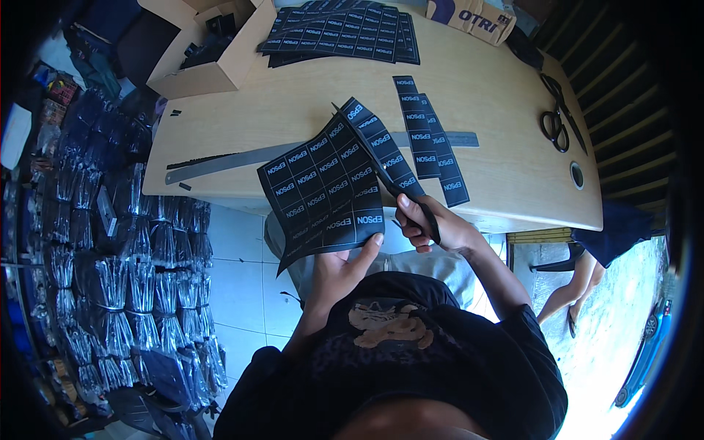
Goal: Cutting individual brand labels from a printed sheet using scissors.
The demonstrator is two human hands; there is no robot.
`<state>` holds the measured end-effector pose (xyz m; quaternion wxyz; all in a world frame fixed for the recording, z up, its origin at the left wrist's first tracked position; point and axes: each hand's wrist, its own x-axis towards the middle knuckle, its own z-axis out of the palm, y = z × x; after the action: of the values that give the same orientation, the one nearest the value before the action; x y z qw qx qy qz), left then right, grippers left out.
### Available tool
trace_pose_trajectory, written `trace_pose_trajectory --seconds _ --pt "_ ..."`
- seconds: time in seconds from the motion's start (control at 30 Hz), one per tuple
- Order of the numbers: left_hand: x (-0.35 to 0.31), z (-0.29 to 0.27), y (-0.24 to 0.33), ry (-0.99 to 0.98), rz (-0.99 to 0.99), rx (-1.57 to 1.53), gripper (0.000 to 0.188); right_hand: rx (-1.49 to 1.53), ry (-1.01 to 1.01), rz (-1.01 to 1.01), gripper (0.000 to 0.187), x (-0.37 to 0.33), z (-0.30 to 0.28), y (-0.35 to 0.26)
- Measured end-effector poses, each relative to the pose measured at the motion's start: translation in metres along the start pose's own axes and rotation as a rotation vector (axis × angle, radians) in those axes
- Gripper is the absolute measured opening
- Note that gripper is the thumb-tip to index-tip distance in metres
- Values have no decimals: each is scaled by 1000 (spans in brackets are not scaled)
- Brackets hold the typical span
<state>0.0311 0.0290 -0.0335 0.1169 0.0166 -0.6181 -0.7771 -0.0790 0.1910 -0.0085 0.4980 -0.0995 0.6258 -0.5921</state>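
Note:
My left hand (343, 273) grips the lower edge of a black sheet (320, 180) printed with a grid of white-lettered labels, thumb on top and fingers underneath. The sheet is raised and slightly curved over the near table edge. In my right hand (436, 226) is a pair of black scissors (378, 160), their blades around the sheet's right part and pointing up and away. A strip (394, 161) of the sheet lies right of the blades; whether it is fully cut off I cannot tell. Two cut strips (416, 125) rest on the table to the right, one overlapping the other.
A steel ruler (242, 163) lies across the wooden table (484, 88), partly under the strips. Behind are stacked black sheets (345, 33), an open cardboard box (202, 78) and another carton (477, 20). More scissors (555, 128) lie right, near a round hole (576, 174). Plastic-wrapped bundles (139, 293) stand left; a person's legs (572, 290) show right.

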Motion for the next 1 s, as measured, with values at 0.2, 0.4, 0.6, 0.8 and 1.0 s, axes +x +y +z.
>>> trace_pose_trajectory --seconds 0.2,0.4,0.6,0.8,1.0 --pt "-22 -48 -5 -363 -498 45 21 97 -35 54 56 1 -3 -4" --pt "-9 -92 80 -792 -262 306 25 70 -30 80 57 2 -3 -5" --pt "104 -73 56 -119 232 807 39 49 12 52 58 2 -2 -3" --pt "159 -73 19 -224 23 951 32 107 -3 28 57 0 3 -2" --pt "174 -69 11 -348 -46 754 17 115 -12 -28 59 0 -1 4"
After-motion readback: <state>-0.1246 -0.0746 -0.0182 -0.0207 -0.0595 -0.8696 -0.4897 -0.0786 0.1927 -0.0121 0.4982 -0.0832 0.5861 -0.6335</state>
